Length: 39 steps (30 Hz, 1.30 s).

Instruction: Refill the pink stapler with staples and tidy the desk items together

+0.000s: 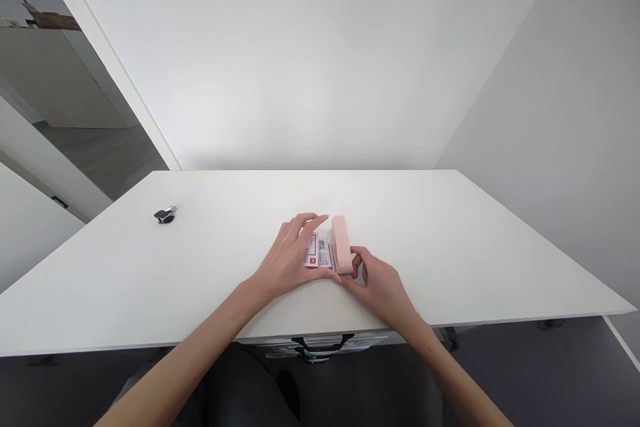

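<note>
A small pink stapler-like device (341,244) lies on the white table (450,247) near its front edge. Beside it, to the left, lies a red and white card with a barcode (319,255). My left hand (293,255) rests on the card's left side with its fingers stretched flat. My right hand (375,280) touches the near end of the pink device, fingers curled against it.
A small black and silver clip-like object (165,215) lies at the table's far left. White walls stand behind and to the right. A black handle (320,345) hangs under the table's front edge.
</note>
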### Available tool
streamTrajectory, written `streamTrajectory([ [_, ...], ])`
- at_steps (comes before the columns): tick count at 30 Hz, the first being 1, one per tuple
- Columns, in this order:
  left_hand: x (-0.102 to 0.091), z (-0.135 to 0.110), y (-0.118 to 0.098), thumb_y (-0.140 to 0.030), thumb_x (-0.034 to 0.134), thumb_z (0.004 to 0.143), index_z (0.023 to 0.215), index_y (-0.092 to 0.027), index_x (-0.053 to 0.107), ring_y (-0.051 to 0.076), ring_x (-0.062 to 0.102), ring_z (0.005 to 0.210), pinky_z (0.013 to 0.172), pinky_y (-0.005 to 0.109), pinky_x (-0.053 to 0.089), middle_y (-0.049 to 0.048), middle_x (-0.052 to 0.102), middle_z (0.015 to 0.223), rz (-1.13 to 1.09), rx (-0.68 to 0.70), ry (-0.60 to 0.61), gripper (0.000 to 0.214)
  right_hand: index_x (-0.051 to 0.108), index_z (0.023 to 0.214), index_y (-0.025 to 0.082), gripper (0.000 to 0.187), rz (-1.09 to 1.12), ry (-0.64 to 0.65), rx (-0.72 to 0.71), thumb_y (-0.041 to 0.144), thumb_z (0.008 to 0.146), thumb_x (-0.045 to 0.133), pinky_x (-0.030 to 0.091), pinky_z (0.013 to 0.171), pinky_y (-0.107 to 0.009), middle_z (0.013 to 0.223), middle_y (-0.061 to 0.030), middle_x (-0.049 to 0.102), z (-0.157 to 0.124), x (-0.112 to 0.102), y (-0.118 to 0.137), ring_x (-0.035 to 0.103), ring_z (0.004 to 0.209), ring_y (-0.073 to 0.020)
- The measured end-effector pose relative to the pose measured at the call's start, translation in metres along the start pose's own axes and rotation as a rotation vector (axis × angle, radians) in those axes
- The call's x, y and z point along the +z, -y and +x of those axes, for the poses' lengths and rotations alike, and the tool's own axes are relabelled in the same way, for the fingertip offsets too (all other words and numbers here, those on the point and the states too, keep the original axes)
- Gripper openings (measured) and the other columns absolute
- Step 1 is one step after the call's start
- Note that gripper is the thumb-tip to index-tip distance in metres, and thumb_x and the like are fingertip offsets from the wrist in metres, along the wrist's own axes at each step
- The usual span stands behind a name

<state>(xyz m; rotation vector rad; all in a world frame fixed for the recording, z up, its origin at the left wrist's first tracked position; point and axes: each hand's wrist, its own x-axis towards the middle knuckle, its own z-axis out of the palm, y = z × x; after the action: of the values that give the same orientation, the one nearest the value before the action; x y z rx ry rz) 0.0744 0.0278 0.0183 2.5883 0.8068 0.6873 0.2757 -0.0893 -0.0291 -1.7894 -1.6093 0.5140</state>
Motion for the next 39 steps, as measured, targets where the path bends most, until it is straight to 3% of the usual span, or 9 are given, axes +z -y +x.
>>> streamTrajectory([
  [6,0.018,0.011,-0.003,-0.08,0.082,0.067,0.163,-0.031,0.028,0.042,0.043,0.143,0.114,0.06,0.043,0.0177,0.038,0.159,-0.037,0.041,0.061,0.12,0.058,0.126,0.026,0.042,0.001,0.002,0.006,0.053,0.095,0.067,0.045,0.065,-0.031,0.087,0.0037,0.067,0.0,-0.002,0.003,0.058,0.065,-0.0171],
  [10,0.008,-0.001,0.014,-0.079,0.086,0.061,0.165,-0.032,0.025,0.045,0.031,0.152,0.119,0.063,0.038,0.0181,0.032,0.165,-0.08,0.001,0.064,0.129,0.06,0.125,0.027,0.037,0.019,0.01,0.021,0.047,0.095,0.068,0.045,0.066,-0.031,0.084,0.0053,0.066,0.001,-0.004,0.005,0.06,0.067,-0.0173],
  [15,-0.013,-0.014,0.036,-0.075,0.083,0.07,0.16,-0.038,0.035,0.036,0.053,0.136,0.113,0.057,0.044,0.0103,0.054,0.155,-0.178,-0.126,0.169,0.109,0.061,0.127,0.028,0.037,0.033,0.013,0.023,0.047,0.095,0.067,0.046,0.067,-0.031,0.087,0.0046,0.068,0.001,-0.005,0.005,0.062,0.069,-0.0172],
  [21,-0.01,-0.011,0.037,-0.075,0.08,0.074,0.161,-0.038,0.036,0.032,0.058,0.132,0.11,0.05,0.047,0.0058,0.068,0.14,-0.175,-0.163,0.187,0.104,0.062,0.127,0.029,0.038,0.036,0.015,0.023,0.048,0.095,0.066,0.046,0.067,-0.031,0.087,0.0042,0.069,0.001,-0.006,0.005,0.059,0.066,-0.0166],
  [31,-0.003,-0.01,0.025,-0.075,0.081,0.071,0.154,-0.036,0.045,0.032,0.066,0.119,0.104,0.05,0.05,0.0043,0.074,0.129,-0.123,-0.2,0.119,0.098,0.063,0.126,0.029,0.037,0.043,0.017,0.023,0.047,0.095,0.065,0.047,0.066,-0.032,0.086,0.0034,0.069,0.001,-0.007,0.005,0.057,0.063,-0.0167],
  [39,0.001,-0.013,0.02,-0.077,0.079,0.072,0.157,-0.035,0.039,0.033,0.066,0.126,0.113,0.054,0.043,0.0038,0.071,0.14,-0.12,-0.206,0.094,0.103,0.062,0.126,0.029,0.036,0.044,0.02,0.034,0.048,0.095,0.066,0.046,0.066,-0.031,0.086,0.0043,0.068,0.001,-0.007,0.005,0.056,0.063,-0.0161],
])
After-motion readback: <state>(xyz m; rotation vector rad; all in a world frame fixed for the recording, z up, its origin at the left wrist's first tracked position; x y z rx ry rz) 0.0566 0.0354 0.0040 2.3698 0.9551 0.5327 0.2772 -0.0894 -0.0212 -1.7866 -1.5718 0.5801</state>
